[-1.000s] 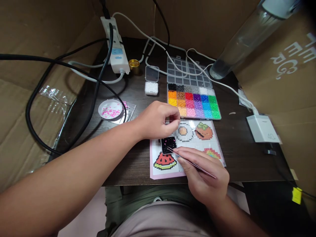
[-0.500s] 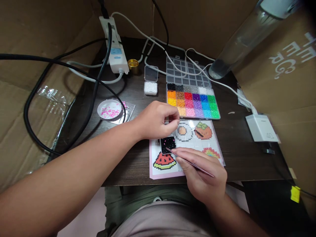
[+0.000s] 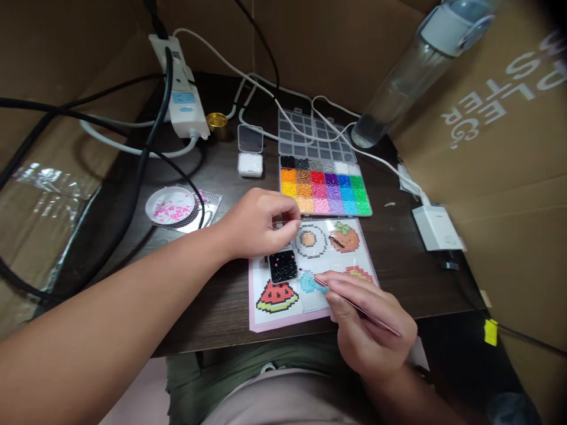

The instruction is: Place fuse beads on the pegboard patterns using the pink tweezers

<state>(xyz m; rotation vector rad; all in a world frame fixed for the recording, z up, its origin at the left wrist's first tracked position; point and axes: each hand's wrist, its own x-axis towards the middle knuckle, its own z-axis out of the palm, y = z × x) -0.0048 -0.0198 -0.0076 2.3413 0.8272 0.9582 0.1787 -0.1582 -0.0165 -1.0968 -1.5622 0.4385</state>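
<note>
My right hand grips pink tweezers, with a tiny dark bead seemingly at their tip. The tip hovers over a pegboard on the pattern sheet, just right of a small box of black beads that has a few pink ones mixed in. Above that box, my left hand is closed, thumb and forefinger curled by its clear lid; whether they grip the lid is hidden. Pixel pictures show on the sheet: a watermelon slice, an egg and an orange fruit.
Behind the sheet lies an open case of coloured beads. To the left are a small box of white beads, a dish of pink beads and a power strip with loose cables. A bottle and a white charger stand right.
The tweezers have left the black bead box and moved right, over the pegboard. My left hand keeps its place by the box. The whole view has shifted.
</note>
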